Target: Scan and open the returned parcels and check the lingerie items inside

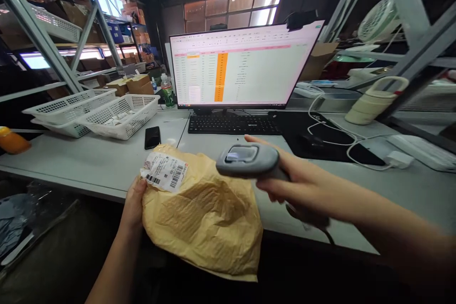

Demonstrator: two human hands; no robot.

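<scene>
A crumpled yellow padded mailer (pixel 203 213) is tilted up over the desk's front edge. My left hand (pixel 134 202) grips its left side, thumb beside a white shipping label (pixel 167 172) with barcodes. In my right hand (pixel 292 180) is a grey handheld barcode scanner (pixel 247 160), my fingers wrapped round its handle. The scanner's head points left, above the mailer's upper right part. Much of the scanner's handle is hidden behind my hand, and its cable hangs below.
Behind the mailer stand a monitor (pixel 235 71) with a spreadsheet and a black keyboard (pixel 233 125). A phone (pixel 153 137) lies beside a white basket (pixel 123 116) on the left. White cables (pixel 351 145) cross a black mat (pixel 327 140) near a cream tumbler (pixel 374 102).
</scene>
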